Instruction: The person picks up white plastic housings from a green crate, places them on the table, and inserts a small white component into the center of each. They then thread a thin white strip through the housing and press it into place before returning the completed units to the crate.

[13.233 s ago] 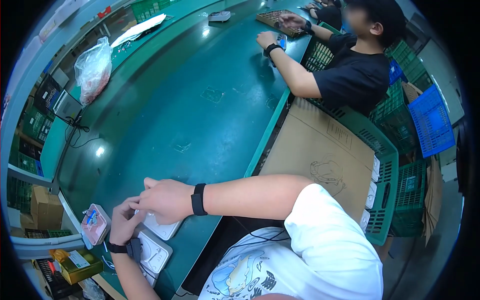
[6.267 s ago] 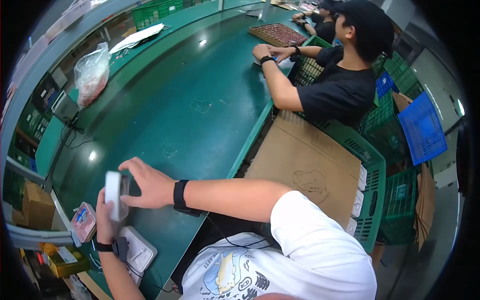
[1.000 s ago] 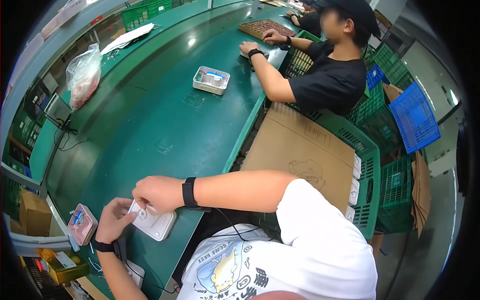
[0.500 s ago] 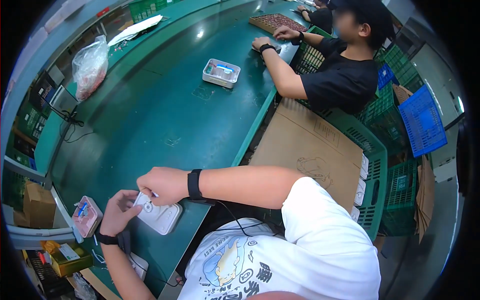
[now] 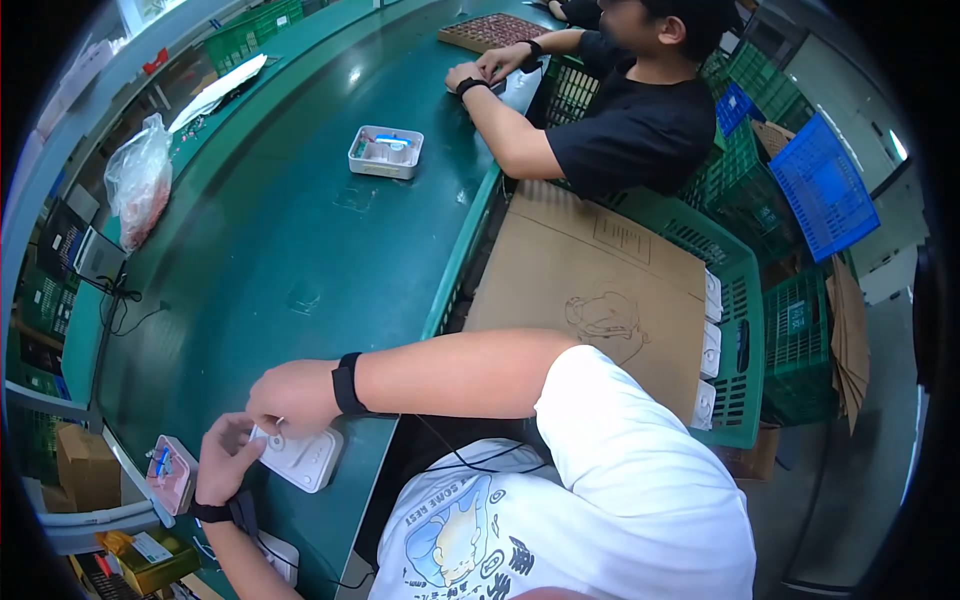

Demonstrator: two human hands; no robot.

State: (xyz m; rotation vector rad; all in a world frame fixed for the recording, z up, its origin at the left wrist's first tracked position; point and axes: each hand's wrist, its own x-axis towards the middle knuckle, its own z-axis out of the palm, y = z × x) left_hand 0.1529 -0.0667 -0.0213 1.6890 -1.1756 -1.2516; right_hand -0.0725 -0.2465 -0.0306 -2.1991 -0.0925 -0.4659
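A white plastic casing (image 5: 308, 460) with rounded corners and a round fitting lies on the green bench by its near edge. My left hand (image 5: 226, 465) grips the casing's left end, thumb on the rim and fingers curled. Over the casing's far end, my right hand (image 5: 294, 394) is closed in a pinch near the round fitting; a small pale tip shows at the fingers, too little to name. Both wrists wear black bands. Beside my left forearm, another white casing (image 5: 283, 558) is partly hidden.
A pinkish tray (image 5: 178, 478) of small parts stands left of my hands; a white tray (image 5: 385, 170) sits farther up the bench (image 5: 270, 230). Cardboard (image 5: 590, 270) covers a green crate (image 5: 745, 330) at right. A co-worker in black (image 5: 640, 130) works beyond. A plastic bag (image 5: 140, 185) lies far left.
The whole view has shifted, so the bench and co-worker sit farther left. Both hands stay at the casing; my right hand's pinch has turned slightly over the fitting.
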